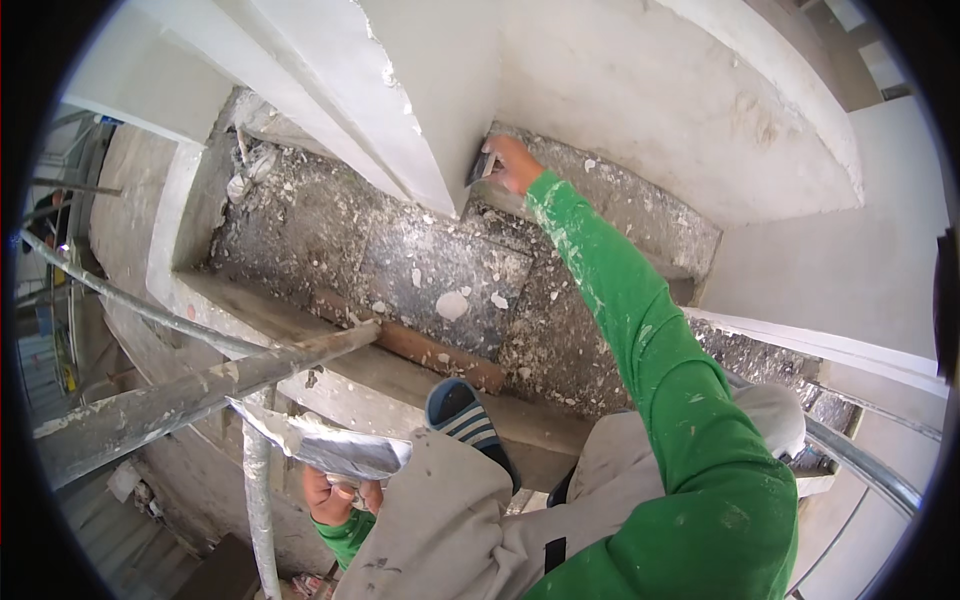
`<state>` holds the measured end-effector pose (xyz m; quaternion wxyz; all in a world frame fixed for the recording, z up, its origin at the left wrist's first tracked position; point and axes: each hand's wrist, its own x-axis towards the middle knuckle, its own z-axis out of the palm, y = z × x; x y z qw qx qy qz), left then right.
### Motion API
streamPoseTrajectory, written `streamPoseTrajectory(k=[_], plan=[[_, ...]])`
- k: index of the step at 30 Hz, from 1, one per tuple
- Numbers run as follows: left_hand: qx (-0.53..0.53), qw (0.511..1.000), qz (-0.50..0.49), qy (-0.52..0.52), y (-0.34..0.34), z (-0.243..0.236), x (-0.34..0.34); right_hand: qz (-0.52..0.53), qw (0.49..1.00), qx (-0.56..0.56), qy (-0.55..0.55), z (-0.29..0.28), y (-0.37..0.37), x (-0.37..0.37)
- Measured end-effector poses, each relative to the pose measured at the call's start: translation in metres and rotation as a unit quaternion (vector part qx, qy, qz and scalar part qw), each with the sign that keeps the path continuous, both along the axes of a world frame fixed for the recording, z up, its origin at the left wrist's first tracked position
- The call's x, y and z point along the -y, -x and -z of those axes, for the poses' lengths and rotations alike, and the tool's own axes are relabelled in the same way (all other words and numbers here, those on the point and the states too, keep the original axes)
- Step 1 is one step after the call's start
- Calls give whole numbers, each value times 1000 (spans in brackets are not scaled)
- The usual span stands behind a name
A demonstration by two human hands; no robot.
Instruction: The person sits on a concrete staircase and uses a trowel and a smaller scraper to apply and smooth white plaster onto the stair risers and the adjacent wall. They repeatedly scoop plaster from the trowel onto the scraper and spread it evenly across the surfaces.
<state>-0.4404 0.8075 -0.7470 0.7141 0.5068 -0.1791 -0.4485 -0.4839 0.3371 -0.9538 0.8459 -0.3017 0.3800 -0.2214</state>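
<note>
My right hand (pixel 515 165) reaches far forward, its fingers wrapped round a small flat tool (pixel 482 167), probably a scraper or putty knife. Its blade meets the side of the white wall corner (pixel 440 150) low down, though the hand hides part of it. Beside my left knee, my left hand (pixel 340 495) grips a wide metal plastering trowel (pixel 350 452) from below. White plaster (pixel 272 428) sits along the far left end of its blade. Green sleeves spotted with white cover both arms.
A thick pole (pixel 210 390) and thinner metal tubes (pixel 258 490) cross at the left. Another tube (pixel 860 462) runs at the right. Plaster crumbs litter the ledge floor (pixel 440 285), with a brown strip (pixel 440 355) along it. My sandalled foot (pixel 465 415) rests at its near edge.
</note>
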Motion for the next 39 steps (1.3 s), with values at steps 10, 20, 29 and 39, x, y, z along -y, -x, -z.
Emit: streamPoseTrajectory(k=[10, 20, 29, 39], plan=[[-48, 994, 91, 28, -7, 7, 28, -37, 987, 14, 153, -202, 22, 10], [-45, 985, 167, 26, 0, 0, 65, -135, 912, 76, 379, -371, 33, -31], [-189, 945, 172, 207, 5, 1, 90, 58, 620, 262, 737, -300, 68, -147], [-95, 961, 162, 203, -16, -7, 69, -255, 708, 47, 657, -157, 108, -110]])
